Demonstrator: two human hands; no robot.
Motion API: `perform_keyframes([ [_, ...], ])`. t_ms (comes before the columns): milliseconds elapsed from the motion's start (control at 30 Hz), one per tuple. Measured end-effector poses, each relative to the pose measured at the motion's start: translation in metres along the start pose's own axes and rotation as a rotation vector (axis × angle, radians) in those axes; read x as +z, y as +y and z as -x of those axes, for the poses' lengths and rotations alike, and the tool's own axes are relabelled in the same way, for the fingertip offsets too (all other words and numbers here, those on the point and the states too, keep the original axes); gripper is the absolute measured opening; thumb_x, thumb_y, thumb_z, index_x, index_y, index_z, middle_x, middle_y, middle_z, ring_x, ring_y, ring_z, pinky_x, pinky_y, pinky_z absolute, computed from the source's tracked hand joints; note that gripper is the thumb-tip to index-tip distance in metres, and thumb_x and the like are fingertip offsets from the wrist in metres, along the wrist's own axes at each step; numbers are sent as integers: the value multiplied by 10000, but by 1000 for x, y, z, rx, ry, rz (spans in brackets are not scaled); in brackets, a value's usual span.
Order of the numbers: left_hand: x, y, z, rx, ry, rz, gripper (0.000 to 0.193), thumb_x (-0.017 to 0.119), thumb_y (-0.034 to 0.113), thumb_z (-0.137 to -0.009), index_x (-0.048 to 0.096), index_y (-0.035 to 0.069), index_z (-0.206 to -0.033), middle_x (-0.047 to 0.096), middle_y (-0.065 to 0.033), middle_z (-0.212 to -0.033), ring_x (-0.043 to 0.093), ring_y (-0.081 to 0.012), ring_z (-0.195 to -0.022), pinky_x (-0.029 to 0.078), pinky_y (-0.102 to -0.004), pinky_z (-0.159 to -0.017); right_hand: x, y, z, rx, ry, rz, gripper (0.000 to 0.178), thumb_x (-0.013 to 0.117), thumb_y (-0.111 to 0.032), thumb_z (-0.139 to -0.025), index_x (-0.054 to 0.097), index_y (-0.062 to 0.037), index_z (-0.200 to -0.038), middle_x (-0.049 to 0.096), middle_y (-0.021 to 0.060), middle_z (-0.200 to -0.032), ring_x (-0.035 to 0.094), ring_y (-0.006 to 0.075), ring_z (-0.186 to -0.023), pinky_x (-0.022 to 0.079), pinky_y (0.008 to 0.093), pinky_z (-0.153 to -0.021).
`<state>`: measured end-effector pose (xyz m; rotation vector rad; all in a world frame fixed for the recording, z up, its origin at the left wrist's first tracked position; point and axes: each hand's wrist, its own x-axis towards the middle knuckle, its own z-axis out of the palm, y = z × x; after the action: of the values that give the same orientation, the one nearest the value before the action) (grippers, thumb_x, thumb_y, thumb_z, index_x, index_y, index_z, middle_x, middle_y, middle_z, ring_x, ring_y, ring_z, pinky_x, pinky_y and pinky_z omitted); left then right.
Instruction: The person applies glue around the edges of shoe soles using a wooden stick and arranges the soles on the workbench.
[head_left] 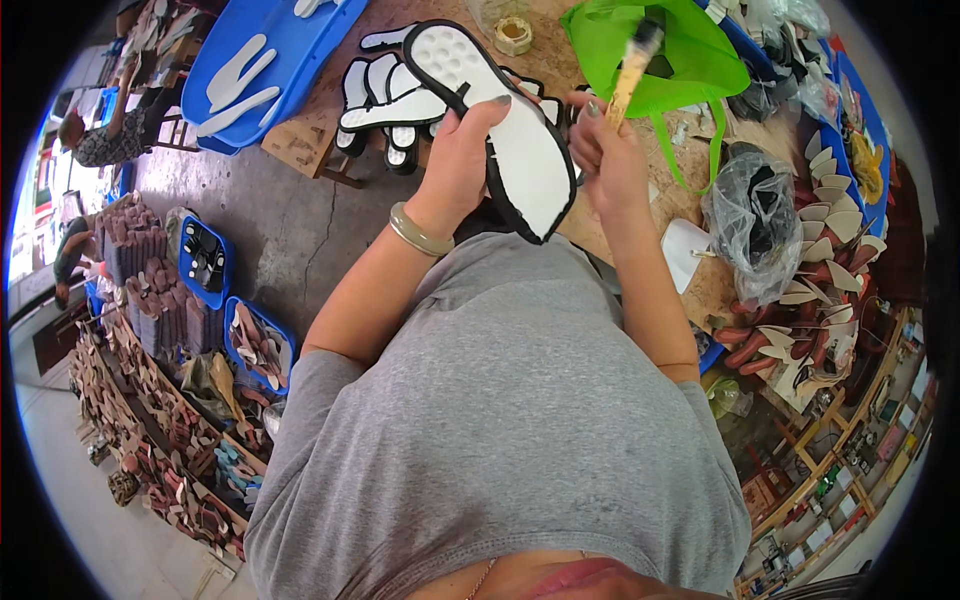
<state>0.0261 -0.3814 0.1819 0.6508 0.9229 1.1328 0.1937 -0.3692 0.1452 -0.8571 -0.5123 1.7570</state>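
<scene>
My left hand is closed on a white shoe sole with a black rim, its thumb lying across the upper face. One end of the sole has round dimples, and the other tapers toward my body. Beside its right edge, my right hand grips the wooden handle of a brush. The dark brush head points away from me, over a bright green bag. Behind my left hand, more white black-rimmed pieces lie stacked on the wooden table.
A round yellowish pot or ring stands beyond the sole. White cutouts lie in a blue tray at far left. A clear plastic bag and piled shoe parts sit right. Blue crates and a person are left.
</scene>
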Motion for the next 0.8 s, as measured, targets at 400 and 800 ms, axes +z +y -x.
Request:
perform_keyframes([
  [400, 6, -7, 1, 82, -23, -114, 306, 435, 170, -877, 576, 9, -1096, 624, -88, -1049, 590, -155, -929, 472, -284, -836, 9, 2, 4, 40, 57, 123, 170, 688, -129, -811, 640, -18, -930, 623, -1, -772, 574, 67, -655, 439, 182, -579],
  [800, -7, -8, -3, 89, -173, 142, 320, 411, 162, -847, 565, -4, -1074, 630, -86, -999, 606, -177, -902, 492, -310, -816, 2, 7, -7, 401, -67, -54, 157, 647, -162, -816, 649, -37, -910, 635, 7, -779, 590, 65, -667, 465, 205, -607],
])
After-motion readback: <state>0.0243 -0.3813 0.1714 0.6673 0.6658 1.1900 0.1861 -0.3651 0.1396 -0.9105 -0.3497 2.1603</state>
